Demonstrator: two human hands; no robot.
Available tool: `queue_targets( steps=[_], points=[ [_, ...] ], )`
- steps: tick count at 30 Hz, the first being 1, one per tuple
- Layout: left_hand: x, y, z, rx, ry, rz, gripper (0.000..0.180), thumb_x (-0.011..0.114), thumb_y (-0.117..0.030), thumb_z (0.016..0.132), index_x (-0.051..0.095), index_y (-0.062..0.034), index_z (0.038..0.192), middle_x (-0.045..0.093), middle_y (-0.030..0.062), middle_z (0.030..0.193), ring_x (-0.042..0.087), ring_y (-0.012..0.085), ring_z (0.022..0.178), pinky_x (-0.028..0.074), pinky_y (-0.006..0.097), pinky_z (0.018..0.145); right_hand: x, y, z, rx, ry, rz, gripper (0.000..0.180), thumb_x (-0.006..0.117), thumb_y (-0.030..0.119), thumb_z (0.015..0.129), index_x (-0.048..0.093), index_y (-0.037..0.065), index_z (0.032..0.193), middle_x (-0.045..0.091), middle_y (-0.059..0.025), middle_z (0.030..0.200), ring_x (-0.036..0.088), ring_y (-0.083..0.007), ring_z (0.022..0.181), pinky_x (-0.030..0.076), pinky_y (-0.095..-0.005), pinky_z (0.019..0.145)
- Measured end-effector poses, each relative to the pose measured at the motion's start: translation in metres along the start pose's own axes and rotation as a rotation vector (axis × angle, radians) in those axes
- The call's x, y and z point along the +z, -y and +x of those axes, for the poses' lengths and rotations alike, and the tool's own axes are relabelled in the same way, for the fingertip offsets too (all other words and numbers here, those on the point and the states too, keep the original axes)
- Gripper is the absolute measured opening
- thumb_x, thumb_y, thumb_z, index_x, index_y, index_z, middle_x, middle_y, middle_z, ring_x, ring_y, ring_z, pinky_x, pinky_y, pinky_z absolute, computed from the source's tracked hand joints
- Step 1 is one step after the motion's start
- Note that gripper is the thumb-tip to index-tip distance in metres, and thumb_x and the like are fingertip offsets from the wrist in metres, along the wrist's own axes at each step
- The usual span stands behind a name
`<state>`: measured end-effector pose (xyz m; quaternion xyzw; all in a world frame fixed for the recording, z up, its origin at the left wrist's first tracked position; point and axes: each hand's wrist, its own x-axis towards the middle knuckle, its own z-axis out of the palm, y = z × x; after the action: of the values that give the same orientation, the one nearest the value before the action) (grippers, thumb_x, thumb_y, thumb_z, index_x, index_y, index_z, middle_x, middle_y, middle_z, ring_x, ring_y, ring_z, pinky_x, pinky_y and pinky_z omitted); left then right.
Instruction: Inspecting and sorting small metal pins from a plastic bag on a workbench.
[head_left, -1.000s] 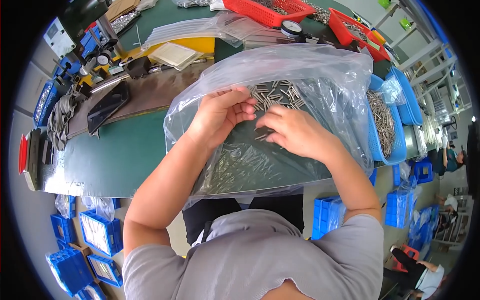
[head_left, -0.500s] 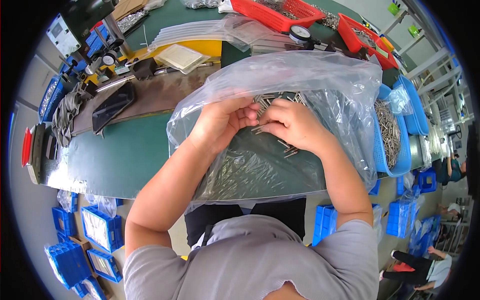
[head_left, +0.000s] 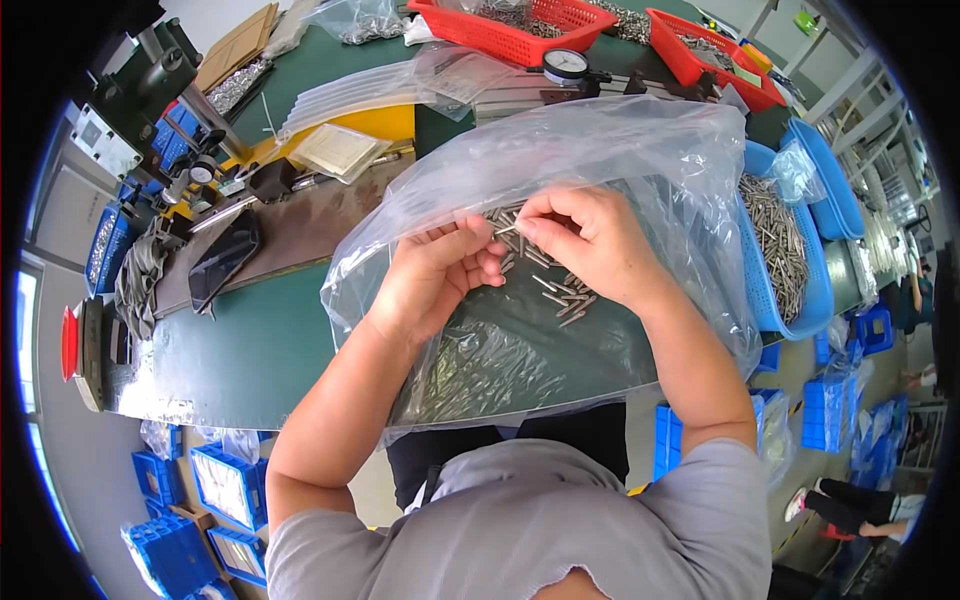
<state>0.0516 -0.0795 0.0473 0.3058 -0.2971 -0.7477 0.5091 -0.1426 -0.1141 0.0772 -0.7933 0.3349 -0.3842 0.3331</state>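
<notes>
A large clear plastic bag (head_left: 600,130) lies open on the green table, with small metal pins (head_left: 568,298) scattered on it and more heaped between my hands. My right hand (head_left: 590,245) pinches a slim metal pin (head_left: 507,229) between thumb and forefinger, pointing toward my left hand. Curled with its palm turned up, my left hand (head_left: 432,270) has its thumb against its fingers beside the heap. Whatever sits inside those fingers is hidden.
A blue basket (head_left: 785,250) full of pins stands at the right. Red baskets (head_left: 520,38) and a dial gauge (head_left: 566,66) are at the back. To the left lie a black phone (head_left: 224,258) and a gauge stand (head_left: 205,110). Blue crates (head_left: 225,480) sit on the floor.
My right hand has lifted slightly and now pinches a pin in plain sight. More loose pins show below it. The whole view has shifted a little.
</notes>
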Motion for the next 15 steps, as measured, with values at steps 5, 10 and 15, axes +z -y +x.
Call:
queue_targets(
  steps=[5,10,15],
  points=[
    [0.001,0.0,-0.002,-0.007,-0.012,-0.008,0.008,0.054,-0.008,0.088,0.057,-0.0012,0.09,0.063,0.0109,0.082,0.061,0.0166,0.067,0.052,0.03,0.066,0.0,0.004,-0.002,-0.019,0.022,-0.021,0.006,0.065,0.003,0.08,0.061,-0.001,0.082,0.058,-0.003,0.071,0.051,-0.0065,0.063,0.042,-0.0229,0.056],
    [0.001,0.002,-0.004,-0.016,0.044,0.023,0.008,0.054,-0.007,0.088,0.057,-0.0001,0.09,0.063,0.0104,0.081,0.062,0.0172,0.068,0.053,0.031,0.068,0.007,0.003,-0.003,0.136,0.077,0.171,0.008,0.066,0.006,0.08,0.061,0.0,0.083,0.058,-0.0003,0.071,0.05,-0.0058,0.064,0.042,-0.0216,0.058],
    [0.001,0.003,-0.004,-0.016,0.085,0.024,0.009,0.055,-0.006,0.087,0.059,0.002,0.089,0.064,0.0119,0.081,0.064,0.0195,0.068,0.054,0.03,0.068,0.01,-0.004,-0.001,0.338,0.213,0.596,0.01,0.067,0.008,0.081,0.06,0.002,0.084,0.057,0.0033,0.073,0.052,-0.0046,0.067,0.043,-0.0198,0.063]
  ],
)
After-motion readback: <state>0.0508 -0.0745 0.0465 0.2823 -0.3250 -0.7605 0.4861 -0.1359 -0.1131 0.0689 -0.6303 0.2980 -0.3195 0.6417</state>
